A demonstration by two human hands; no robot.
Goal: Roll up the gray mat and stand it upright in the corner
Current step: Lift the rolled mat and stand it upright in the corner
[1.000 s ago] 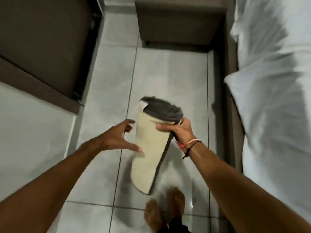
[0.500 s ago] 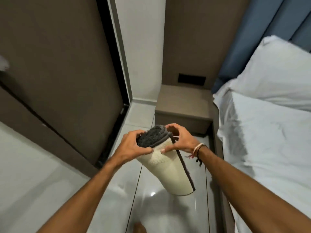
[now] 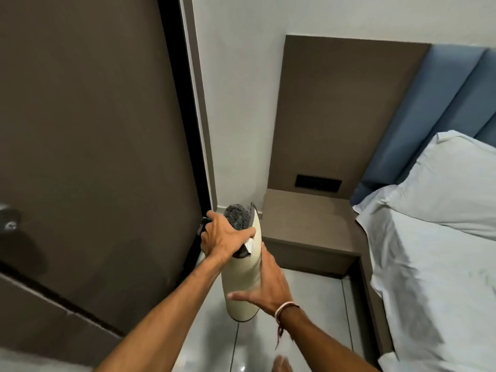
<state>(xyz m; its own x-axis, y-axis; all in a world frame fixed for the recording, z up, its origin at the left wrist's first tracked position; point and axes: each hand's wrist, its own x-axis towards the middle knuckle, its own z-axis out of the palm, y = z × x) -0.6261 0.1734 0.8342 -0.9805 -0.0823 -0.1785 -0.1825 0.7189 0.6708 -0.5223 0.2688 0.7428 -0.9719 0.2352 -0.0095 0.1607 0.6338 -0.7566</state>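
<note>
Gray mat (image 3: 243, 277), already rolled with its pale ribbed backing outward and dark pile showing at the top end, hangs tilted above the floor (image 3: 308, 304), between the dark door (image 3: 94, 130) and the bedside table (image 3: 308, 226). It looks light and soft — likely to spring open if released. The left hand (image 3: 224, 237) has its fingers closed over the top rim, pinning the loose flap; the right hand (image 3: 264, 288) lies open-palmed against the lower side, fingers spread, steadying rather than clasping. Best held near the top — seam pinned.
</note>
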